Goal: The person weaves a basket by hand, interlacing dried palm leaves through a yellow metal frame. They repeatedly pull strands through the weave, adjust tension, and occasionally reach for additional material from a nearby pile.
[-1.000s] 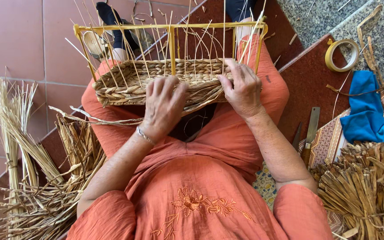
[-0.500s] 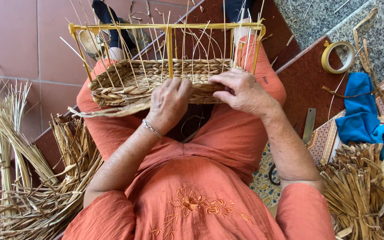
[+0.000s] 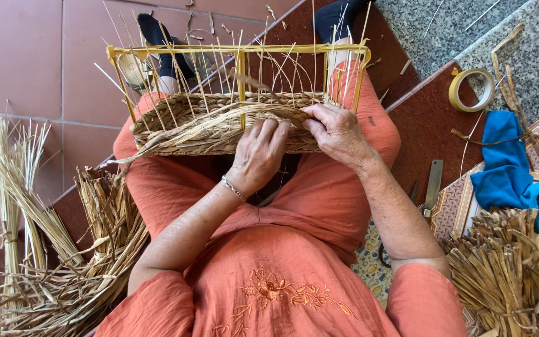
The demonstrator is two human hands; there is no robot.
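Observation:
A half-woven straw basket (image 3: 194, 128) rests on my lap, built on a yellow wire frame (image 3: 239, 50) with thin upright straws. A braided straw strand (image 3: 219, 118) runs along its near side. My left hand (image 3: 258, 156), with a bracelet at the wrist, presses on the near wall and pinches the braid. My right hand (image 3: 338, 134) grips the braid's end at the basket's right part. Both hands touch the weave close together.
Bundles of loose straw (image 3: 51, 249) lie on the tiled floor at left, more straw (image 3: 506, 274) at right. A tape roll (image 3: 472, 90), a blue cloth (image 3: 506, 165) and a metal blade (image 3: 433, 184) lie at right. My feet in dark socks (image 3: 157, 37) are beyond the basket.
The basket tipped so its near wall faces me. Both hands slid along the braid toward the middle, the right one drawing closer to the left.

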